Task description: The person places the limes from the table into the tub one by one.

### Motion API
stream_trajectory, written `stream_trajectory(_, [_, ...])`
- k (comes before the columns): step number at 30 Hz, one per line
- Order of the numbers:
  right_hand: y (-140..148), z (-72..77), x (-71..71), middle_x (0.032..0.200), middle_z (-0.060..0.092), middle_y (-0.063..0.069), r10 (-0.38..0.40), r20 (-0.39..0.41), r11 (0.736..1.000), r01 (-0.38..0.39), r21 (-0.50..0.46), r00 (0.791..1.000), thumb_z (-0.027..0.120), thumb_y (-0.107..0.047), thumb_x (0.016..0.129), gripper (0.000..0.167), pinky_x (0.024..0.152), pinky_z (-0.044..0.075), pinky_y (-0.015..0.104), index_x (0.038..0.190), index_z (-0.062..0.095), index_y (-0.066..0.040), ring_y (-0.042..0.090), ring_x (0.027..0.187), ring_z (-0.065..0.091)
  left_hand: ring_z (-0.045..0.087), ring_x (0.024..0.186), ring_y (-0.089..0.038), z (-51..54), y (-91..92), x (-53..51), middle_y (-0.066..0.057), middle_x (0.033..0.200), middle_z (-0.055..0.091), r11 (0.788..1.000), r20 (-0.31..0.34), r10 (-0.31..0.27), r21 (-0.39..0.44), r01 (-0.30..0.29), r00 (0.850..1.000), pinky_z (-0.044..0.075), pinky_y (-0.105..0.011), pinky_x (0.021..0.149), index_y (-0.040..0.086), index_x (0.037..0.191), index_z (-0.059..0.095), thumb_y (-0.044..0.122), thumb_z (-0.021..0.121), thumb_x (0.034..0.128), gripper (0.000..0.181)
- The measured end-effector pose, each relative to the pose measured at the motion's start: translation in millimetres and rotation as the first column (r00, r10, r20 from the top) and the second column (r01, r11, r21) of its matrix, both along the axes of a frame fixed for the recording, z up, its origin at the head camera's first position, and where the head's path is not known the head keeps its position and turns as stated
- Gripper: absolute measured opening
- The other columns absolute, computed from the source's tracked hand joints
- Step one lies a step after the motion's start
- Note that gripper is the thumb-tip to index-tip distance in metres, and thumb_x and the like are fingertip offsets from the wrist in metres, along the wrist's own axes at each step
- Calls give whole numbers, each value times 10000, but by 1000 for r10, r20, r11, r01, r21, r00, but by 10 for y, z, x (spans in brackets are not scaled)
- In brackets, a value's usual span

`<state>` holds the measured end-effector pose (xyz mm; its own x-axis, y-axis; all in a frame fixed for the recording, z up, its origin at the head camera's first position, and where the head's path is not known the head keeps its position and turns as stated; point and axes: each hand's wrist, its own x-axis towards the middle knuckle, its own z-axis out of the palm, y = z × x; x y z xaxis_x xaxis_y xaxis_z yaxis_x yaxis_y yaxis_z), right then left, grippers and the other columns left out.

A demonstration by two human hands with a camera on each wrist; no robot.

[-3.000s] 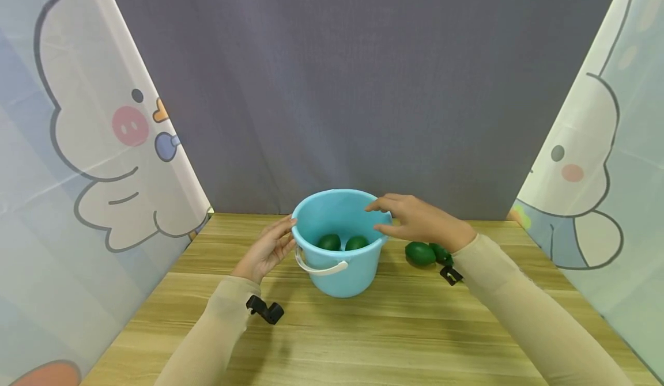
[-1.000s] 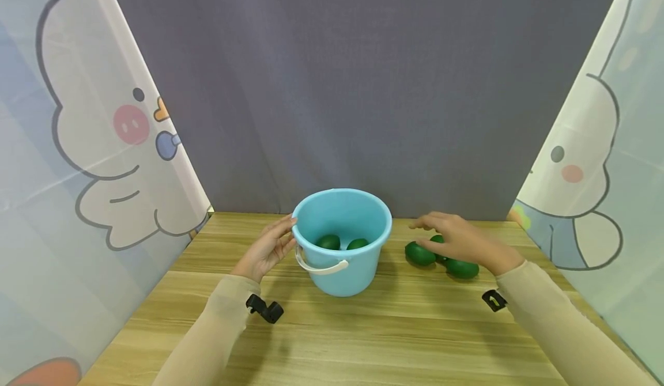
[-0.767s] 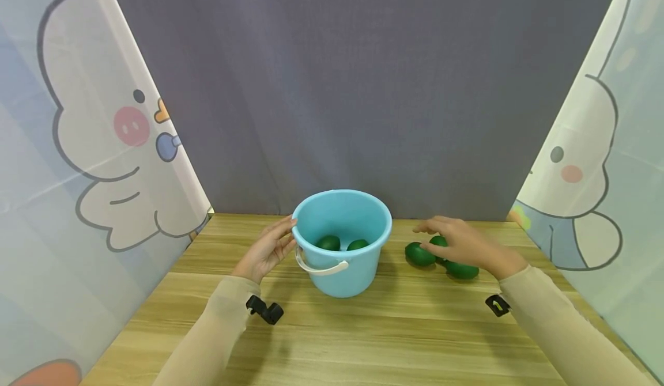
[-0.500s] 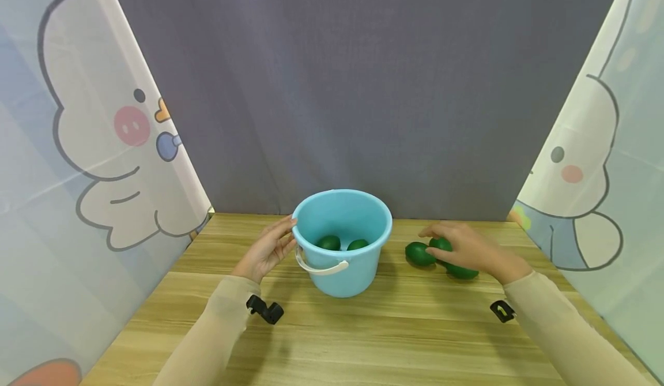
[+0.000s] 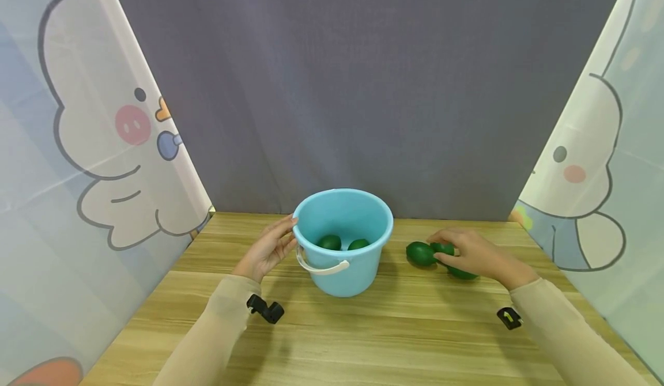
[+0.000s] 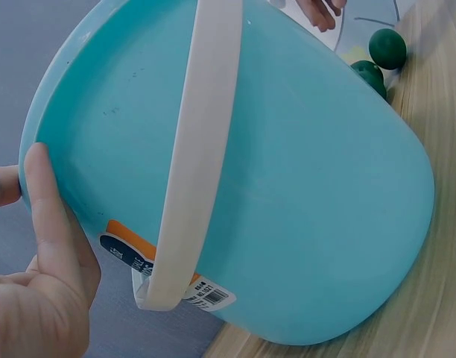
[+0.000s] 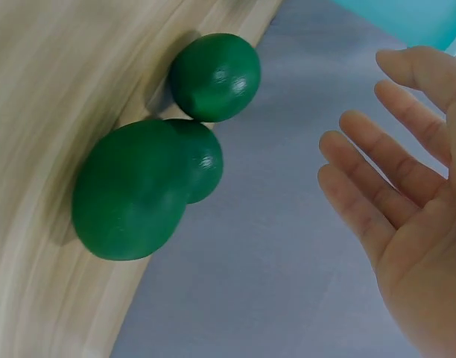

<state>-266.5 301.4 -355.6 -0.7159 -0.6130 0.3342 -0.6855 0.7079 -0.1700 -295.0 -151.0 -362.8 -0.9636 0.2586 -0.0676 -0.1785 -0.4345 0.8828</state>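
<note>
A light blue bucket (image 5: pixel 346 279) with a white handle (image 5: pixel 324 271) stands upright on the table. My left hand (image 5: pixel 264 253) holds its left rim; in the left wrist view the fingers (image 6: pixel 49 194) lie along the outer wall, with another digit at the rim. Two dark green limes (image 5: pixel 329 242) rest inside. To the bucket's right, three more limes (image 5: pixel 421 253) lie clustered. Over that cluster is my right hand (image 5: pixel 474 253), fingers relaxed and apart, partly covering the limes in the head view. The right wrist view shows a gap between this hand and the fruit.
The wood-grain table (image 5: pixel 332 340) reaches back to a grey curtain (image 5: pixel 363 86). Cartoon-printed sheets (image 5: pixel 93 201) hang at both sides. Black camera mounts (image 5: pixel 265 308) sit on both wrists.
My right hand has moved from above the bucket's right rim rightward and down to the clustered limes. My left hand and the bucket stay where they were.
</note>
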Motion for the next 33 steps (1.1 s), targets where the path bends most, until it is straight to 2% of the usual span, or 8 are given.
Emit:
stream_trajectory(6, [89,-53,3,1149,669,101,-11,26,1000,11,-21,1000,762,-120,902,307,750,623,435,1192,677,-72,242,955,656,625,776,-78,0,-2,1,-72,1087,544,1000,-4,-2,2,2,1000,576,-103,667,17,1453,420,127,581,1035,462])
stream_trajectory(12, [172,-118,13,1132,669,98,-63,61,998,64,-16,996,757,-122,905,288,778,605,449,1176,677,-62,296,966,649,631,777,-77,1,-1,-1,-63,1071,557,1000,6,-6,8,5,1000,579,-109,669,25,1435,429,135,587,1034,445])
stream_trajectory(20, [261,-194,15,1131,675,88,-86,83,996,89,-28,993,763,-115,899,295,817,593,502,1170,681,-33,318,1002,637,629,772,-75,4,0,-1,-62,1068,554,1000,8,-2,3,2,1000,578,-107,664,27,1398,448,134,589,1033,405])
stream_trajectory(27, [326,-245,-4,1165,663,95,-117,136,992,122,-29,984,758,-137,912,310,853,580,542,1198,673,-52,352,1048,623,623,770,-76,2,-3,-6,-57,1058,552,1000,9,-2,5,2,1000,577,-105,661,33,1392,453,138,578,1040,388])
stream_trajectory(33, [371,-280,-8,1178,665,119,-125,142,991,131,-34,982,760,-138,909,315,874,569,568,1195,672,-38,380,1070,622,626,756,-74,-5,-4,-12,-53,1046,559,1000,15,6,8,-7,1000,576,-105,650,40,1367,474,132,581,1037,359])
